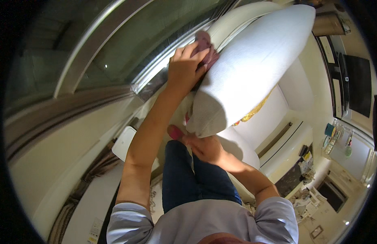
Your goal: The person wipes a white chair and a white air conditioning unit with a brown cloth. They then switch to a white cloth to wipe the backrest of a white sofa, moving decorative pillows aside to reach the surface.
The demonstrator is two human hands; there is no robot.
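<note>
My left hand (186, 65) is closed around a bunched purplish-brown cloth (203, 41). It is at the window sill, against the upper left side of a large white cushion (249, 64). My right hand (208, 148) grips the cushion's near lower corner, its fingertips partly hidden. The cushion stands tilted, its long body running to the upper right, with ribbed white fabric lit brightly along the middle. Behind it leans a second pale cushion (237, 19), mostly covered by the first.
A sliding window (106, 58) with a metal frame runs along the left. Below the hands are a pink slipper (175, 132) and my jeans-clad legs. A white sofa (280, 100) with yellow patterned fabric (257, 108) lies to the right. A white appliance (123, 142) stands left.
</note>
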